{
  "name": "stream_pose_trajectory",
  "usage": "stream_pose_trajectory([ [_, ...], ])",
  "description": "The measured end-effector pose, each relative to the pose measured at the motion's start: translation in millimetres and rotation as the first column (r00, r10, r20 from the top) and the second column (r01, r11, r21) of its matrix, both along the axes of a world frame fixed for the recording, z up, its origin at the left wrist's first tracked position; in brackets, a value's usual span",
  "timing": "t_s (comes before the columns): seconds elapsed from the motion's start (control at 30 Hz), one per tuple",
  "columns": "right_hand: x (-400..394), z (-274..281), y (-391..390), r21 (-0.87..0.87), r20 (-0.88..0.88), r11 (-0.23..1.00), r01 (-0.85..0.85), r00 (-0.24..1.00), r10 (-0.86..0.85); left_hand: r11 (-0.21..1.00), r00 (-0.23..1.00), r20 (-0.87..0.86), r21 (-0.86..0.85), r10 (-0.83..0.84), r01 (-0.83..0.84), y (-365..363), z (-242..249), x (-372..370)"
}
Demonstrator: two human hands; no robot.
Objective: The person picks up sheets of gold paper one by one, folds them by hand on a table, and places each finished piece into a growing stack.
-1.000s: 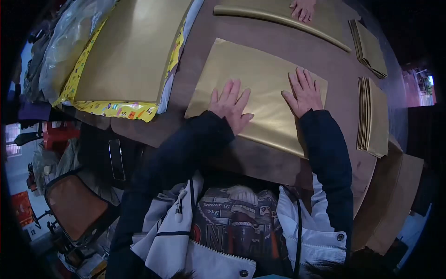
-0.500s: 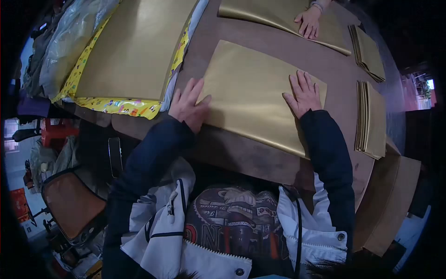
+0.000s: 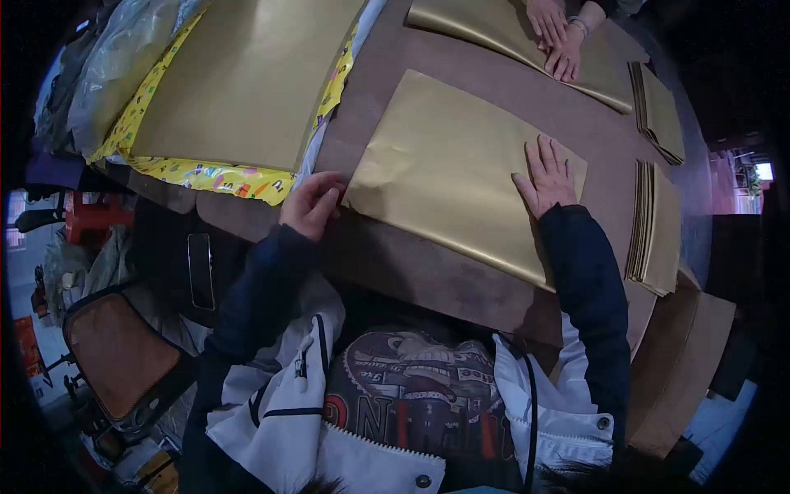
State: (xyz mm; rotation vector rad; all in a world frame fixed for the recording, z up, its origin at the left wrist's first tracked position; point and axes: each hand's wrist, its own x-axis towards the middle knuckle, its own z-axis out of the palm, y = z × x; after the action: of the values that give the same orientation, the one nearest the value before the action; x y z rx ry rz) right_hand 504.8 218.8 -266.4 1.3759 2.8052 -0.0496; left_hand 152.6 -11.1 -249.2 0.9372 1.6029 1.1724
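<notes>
A flat rectangular sheet of gold paper (image 3: 461,173) lies on the round brown wooden table (image 3: 428,276), directly under and between the person's two hands. The right hand (image 3: 547,177) rests flat on the sheet's right end, fingers spread wide, holding nothing. The left hand (image 3: 311,204) is at the sheet's left corner, fingers curled toward the edge; whether it pinches the paper or only touches it is hard to tell.

Beyond the left hand lies a large stack of gold sheets (image 3: 239,82) on yellow patterned wrapping (image 3: 197,174), which holds it like a tray. To the right of the right hand are two piles of folded gold paper (image 3: 654,218), one near, one farther (image 3: 658,103). Across the table, another person's two hands (image 3: 559,37) press on another gold sheet (image 3: 502,37).
</notes>
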Motion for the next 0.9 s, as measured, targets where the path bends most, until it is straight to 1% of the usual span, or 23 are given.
stream_pose_trajectory([
  [0.03, 0, 1, 0, 0.0, 0.004, 1.0, 0.0, 1.0, 0.0, 1.0, 1.0, 0.004, 0.0, 0.0, 0.0, 0, 2, 0],
  [0.1, -1, 3, -1, -0.011, 0.043, 1.0, 0.004, 0.999, -0.004, 0.978, 0.997, 0.072, -0.205, -0.025, 0.039, 3, 14, 2],
  [0.13, -1, 2, 0, 0.002, 0.072, 1.0, 0.009, 0.997, -0.009, 0.978, 0.997, 0.074, -0.204, -0.024, 0.038, 4, 10, 3],
  [0.2, 1, -2, 2, 0.011, 0.062, 1.0, 0.001, 0.998, -0.002, 0.992, 0.993, -0.021, -0.054, 0.114, -0.115, 6, 2, 7],
  [0.23, 1, -4, 2, 0.023, 0.051, 1.0, -0.003, 0.999, 0.002, 0.992, 0.993, -0.02, -0.055, 0.113, -0.114, 8, 3, 5],
  [0.3, 1, -2, 0, 0.021, 0.046, 1.0, -0.006, 0.999, 0.005, 0.991, 0.998, -0.047, -0.126, 0.028, -0.034, 10, 7, 2],
  [0.4, 1, -2, 1, 0.019, 0.026, 1.0, 0.0, 1.0, -0.001, 0.983, 0.998, -0.044, -0.178, 0.039, -0.046, 12, 9, 2],
  [0.47, -1, 1, -1, -0.008, 0.018, 1.0, 0.013, 1.0, -0.013, 0.983, 0.999, -0.034, -0.182, 0.016, -0.022, 12, 9, 0],
  [0.53, 1, -3, 1, 0.008, 0.021, 1.0, 0.006, 1.0, -0.007, 0.983, 1.0, -0.024, -0.185, -0.005, 0.0, 13, 14, 3],
  [0.6, 2, -5, 1, 0.023, 0.025, 1.0, -0.001, 1.0, 0.001, 0.98, 0.999, 0.049, -0.199, -0.015, 0.024, 16, 25, 10],
  [0.7, 2, -5, 2, 0.029, 0.009, 1.0, -0.002, 1.0, 0.002, 0.985, 0.995, 0.088, -0.161, -0.046, 0.06, 20, 14, 12],
  [0.83, 3, -6, 2, 0.038, 0.001, 0.999, -0.005, 1.0, 0.005, 0.99, 0.996, 0.078, -0.132, -0.045, 0.055, 21, -5, -1],
  [0.9, 3, -7, 2, 0.042, -0.001, 0.999, -0.012, 1.0, 0.012, 0.998, 0.994, -0.097, -0.052, -0.051, 0.047, 22, -11, -5],
])
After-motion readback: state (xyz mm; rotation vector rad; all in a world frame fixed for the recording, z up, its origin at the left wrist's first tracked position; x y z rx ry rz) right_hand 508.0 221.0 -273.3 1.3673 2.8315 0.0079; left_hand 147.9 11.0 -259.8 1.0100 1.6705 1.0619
